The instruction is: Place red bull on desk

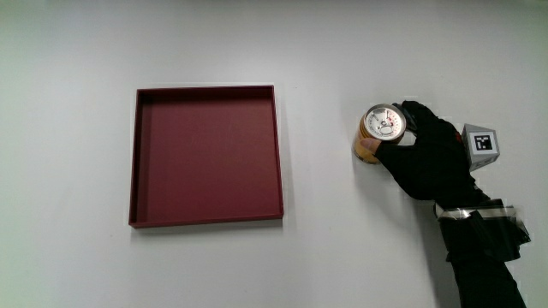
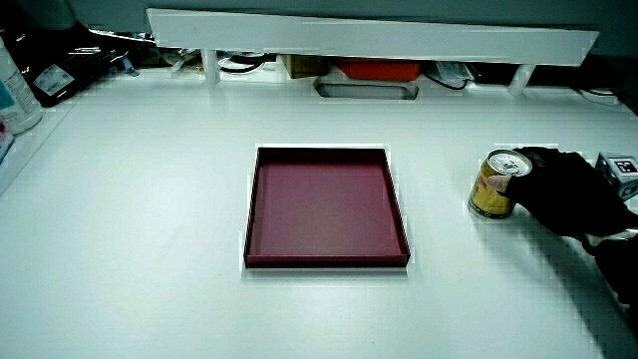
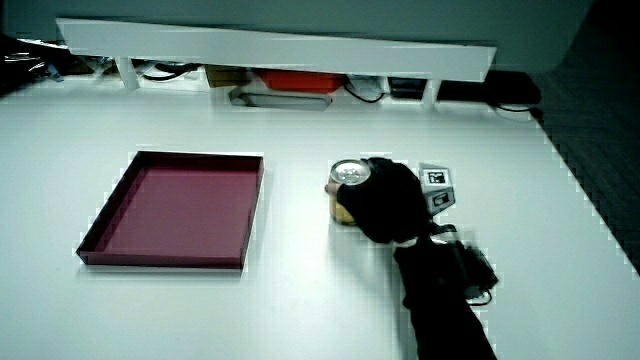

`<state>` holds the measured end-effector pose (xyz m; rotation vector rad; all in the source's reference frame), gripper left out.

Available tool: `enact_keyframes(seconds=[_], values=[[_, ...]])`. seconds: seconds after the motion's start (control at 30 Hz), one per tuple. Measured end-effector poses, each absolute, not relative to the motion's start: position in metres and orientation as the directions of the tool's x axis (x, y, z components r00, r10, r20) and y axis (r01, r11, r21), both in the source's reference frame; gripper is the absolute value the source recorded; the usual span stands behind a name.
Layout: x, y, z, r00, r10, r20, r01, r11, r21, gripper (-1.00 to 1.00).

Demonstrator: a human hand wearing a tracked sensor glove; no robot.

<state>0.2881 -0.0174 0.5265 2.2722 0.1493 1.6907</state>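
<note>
A gold Red Bull can (image 1: 378, 131) with a silver top stands upright on the white desk (image 1: 68, 257), beside the dark red tray (image 1: 205, 214). The gloved hand (image 1: 424, 154) wraps its fingers around the can's side, with the thumb low on the can and a finger along the rim. In both side views the can (image 2: 492, 184) (image 3: 346, 190) rests on the desk between the tray (image 2: 327, 259) (image 3: 170, 255) and the hand (image 2: 568, 189) (image 3: 385, 200). The patterned cube (image 1: 481, 143) sits on the back of the hand.
The tray holds nothing. A low white partition (image 2: 379, 35) (image 3: 270, 45) runs along the table's edge farthest from the person, with cables and boxes under it. A bottle (image 2: 15, 95) and dark items stand at one corner in a side view.
</note>
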Motion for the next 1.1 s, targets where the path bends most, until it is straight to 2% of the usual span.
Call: enact_keyframes(seconds=[0.4, 0.9, 1.1], values=[[0.295, -0.010, 0.539, 0.245, 0.299, 0.922, -0.089, -0.940, 0.328, 0.00], [0.294, -0.005, 0.540, 0.256, 0.323, 0.911, -0.093, -0.930, 0.356, -0.58], [0.292, 0.008, 0.521, 0.363, 0.297, 0.883, -0.047, -0.941, 0.335, -0.81]])
